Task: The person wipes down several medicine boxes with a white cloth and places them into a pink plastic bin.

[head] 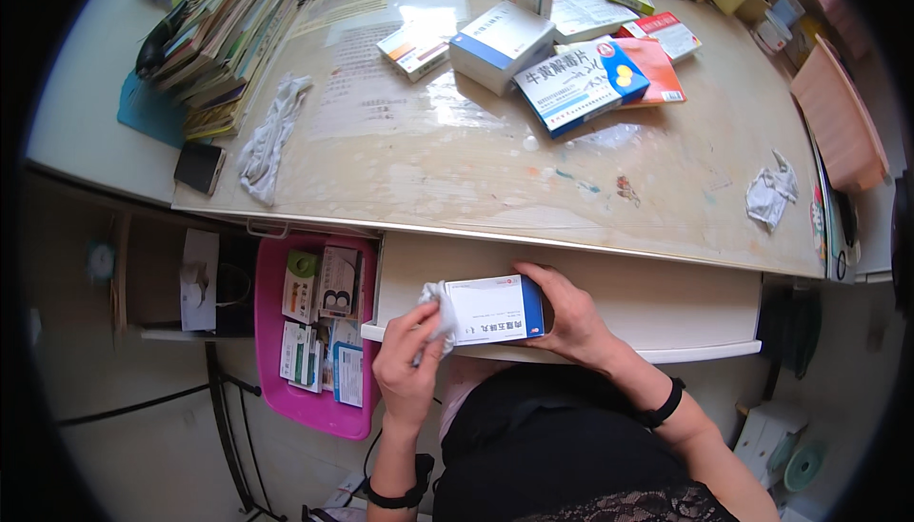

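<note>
A white medicine carton with a blue end band is held over the pulled-out drawer. My right hand grips its blue end, thumb and fingers on opposite edges. In my left hand is a bunched white cloth, pressed against the carton's other end. Left of the drawer, a pink plastic basket holds several medicine boxes, among them a blue and white one and one with a green end.
On the desk stand several medicine cartons, including a white-and-blue box and a blue box bearing writing. A crumpled cloth, a dark phone-like object and stacked books lie left. Another white cloth rests right, near a peach bin.
</note>
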Demonstrator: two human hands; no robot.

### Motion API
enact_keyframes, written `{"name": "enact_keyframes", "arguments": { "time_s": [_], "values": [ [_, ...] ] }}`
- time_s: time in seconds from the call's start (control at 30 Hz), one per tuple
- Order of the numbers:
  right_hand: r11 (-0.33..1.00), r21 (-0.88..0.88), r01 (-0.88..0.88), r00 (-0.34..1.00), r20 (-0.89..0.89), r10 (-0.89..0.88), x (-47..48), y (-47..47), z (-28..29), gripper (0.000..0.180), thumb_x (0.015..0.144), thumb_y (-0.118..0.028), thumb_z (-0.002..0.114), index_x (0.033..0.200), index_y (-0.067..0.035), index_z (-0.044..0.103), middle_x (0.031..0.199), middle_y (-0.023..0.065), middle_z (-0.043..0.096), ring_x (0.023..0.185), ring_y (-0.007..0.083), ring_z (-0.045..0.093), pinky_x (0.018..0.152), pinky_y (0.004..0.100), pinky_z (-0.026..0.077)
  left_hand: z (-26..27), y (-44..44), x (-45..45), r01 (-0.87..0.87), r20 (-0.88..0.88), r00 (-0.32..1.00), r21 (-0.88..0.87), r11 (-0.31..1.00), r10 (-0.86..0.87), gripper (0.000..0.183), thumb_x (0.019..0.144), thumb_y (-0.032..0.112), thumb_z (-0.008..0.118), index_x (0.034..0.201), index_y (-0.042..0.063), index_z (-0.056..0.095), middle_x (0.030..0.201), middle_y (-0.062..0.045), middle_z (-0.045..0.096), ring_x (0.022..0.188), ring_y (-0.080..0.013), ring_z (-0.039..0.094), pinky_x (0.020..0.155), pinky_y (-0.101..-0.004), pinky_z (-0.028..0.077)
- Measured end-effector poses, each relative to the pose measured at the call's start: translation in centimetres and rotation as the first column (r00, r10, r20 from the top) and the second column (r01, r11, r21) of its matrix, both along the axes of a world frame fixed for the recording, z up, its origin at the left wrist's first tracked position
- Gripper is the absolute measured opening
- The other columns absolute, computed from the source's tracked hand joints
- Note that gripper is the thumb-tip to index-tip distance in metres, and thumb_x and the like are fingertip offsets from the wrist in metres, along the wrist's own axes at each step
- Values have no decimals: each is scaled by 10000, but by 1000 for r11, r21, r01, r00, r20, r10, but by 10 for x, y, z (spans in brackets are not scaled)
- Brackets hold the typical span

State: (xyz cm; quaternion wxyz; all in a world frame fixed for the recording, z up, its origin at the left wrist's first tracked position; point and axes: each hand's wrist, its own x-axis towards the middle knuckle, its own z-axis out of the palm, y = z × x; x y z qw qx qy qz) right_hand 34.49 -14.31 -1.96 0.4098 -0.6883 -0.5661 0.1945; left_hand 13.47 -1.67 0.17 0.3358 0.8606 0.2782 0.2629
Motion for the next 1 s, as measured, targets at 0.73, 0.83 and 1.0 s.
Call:
{"name": "enact_keyframes", "arguments": {
  "time_s": [0.73,0.83,1.0],
  "values": [
    [977,-188,-103,481,-869,-117,9,-25,-18,1033,570,-52,919,1454,-8,387,1373,114,525,1302,219,503,1128,363,384,27,-12,23,153,383,918,-93,984,-107,286,752,5,773,1036,13,738,1127,-91,704,986,-290,624,865,-369,528],
    [972,-201,-124,507,-854,-112,12,-25,-14,1027,577,-67,917,1454,-3,386,1365,115,534,1301,222,505,1126,361,387,29,-21,14,290,429,876,-100,952,-221,299,746,4,774,1042,20,738,1131,-81,700,990,-286,629,853,-370,531],
    [964,-176,-199,473,-879,-63,15,-25,-11,1087,535,-131,984,1445,-1,403,1366,114,537,1296,225,507,1129,360,375,14,-7,9,156,376,920,-106,982,-106,317,731,-14,775,1043,25,733,1113,-73,692,998,-275,636,839,-357,539]
  ]
}}
